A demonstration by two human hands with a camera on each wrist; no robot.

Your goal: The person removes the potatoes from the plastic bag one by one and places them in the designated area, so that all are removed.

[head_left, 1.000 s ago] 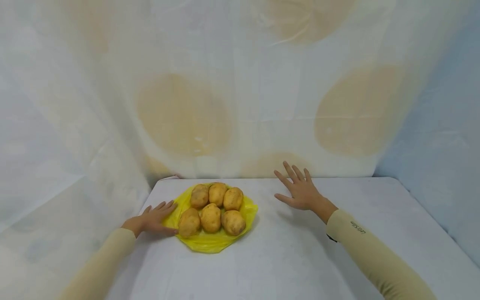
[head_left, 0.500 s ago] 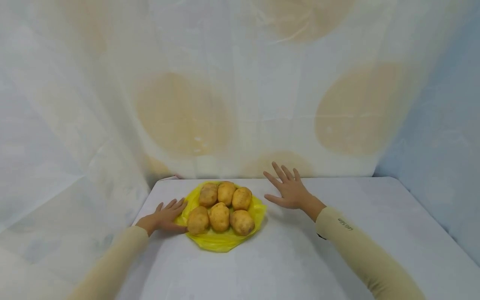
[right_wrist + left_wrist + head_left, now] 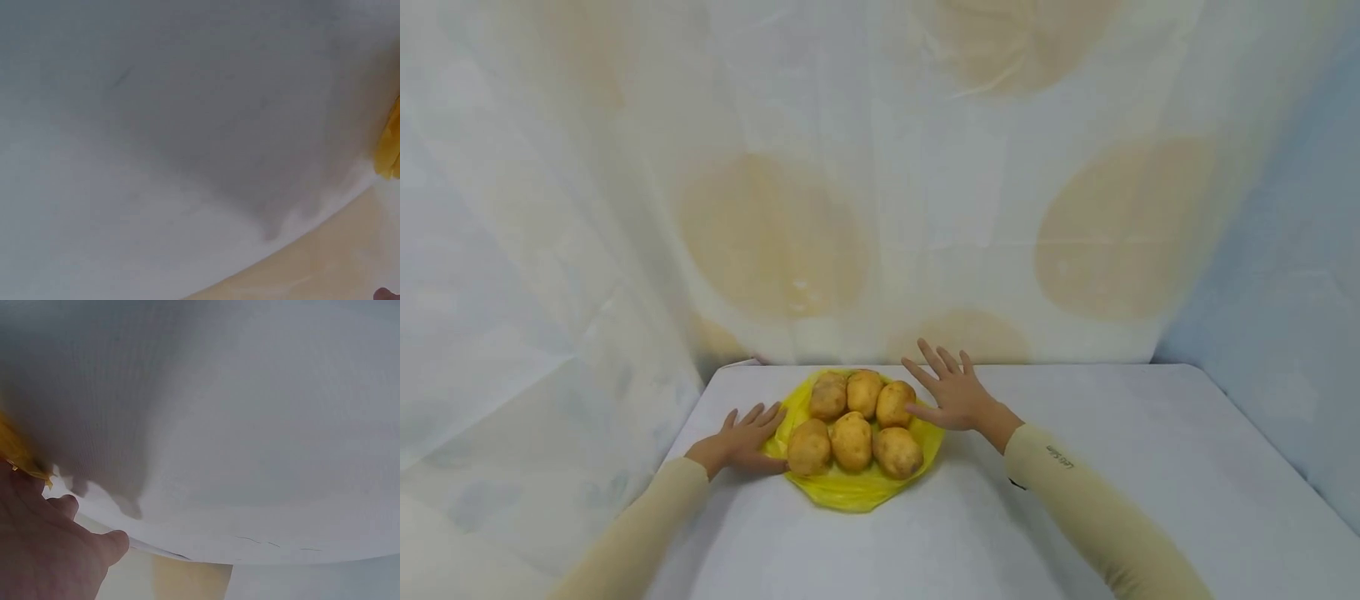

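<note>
Several potatoes (image 3: 852, 442) lie in two rows on a flattened yellow plastic bag (image 3: 850, 497) on the white table. At the bag's left edge is my left hand (image 3: 748, 442), fingers straight and spread, fingertips right at the plastic and thumb tip near the front left potato (image 3: 809, 447). My right hand (image 3: 957, 397) hovers at the upper right with its fingers spread; its thumb overlaps the back right potato (image 3: 896, 403) in the head view. In the left wrist view the bag (image 3: 19, 450) shows beyond my fingers. The right wrist view catches only the bag's yellow edge (image 3: 389, 150).
The white table (image 3: 1075, 483) runs on to the right and toward me. Behind it hangs a pale curtain (image 3: 925, 208) with tan circles. Bluish white sheeting (image 3: 1285, 292) closes the right side, and whitish sheeting (image 3: 512, 333) the left.
The bag with the potatoes has slid to the right, my left hand moving along at its edge. My right hand has moved left, closer to the potatoes.
</note>
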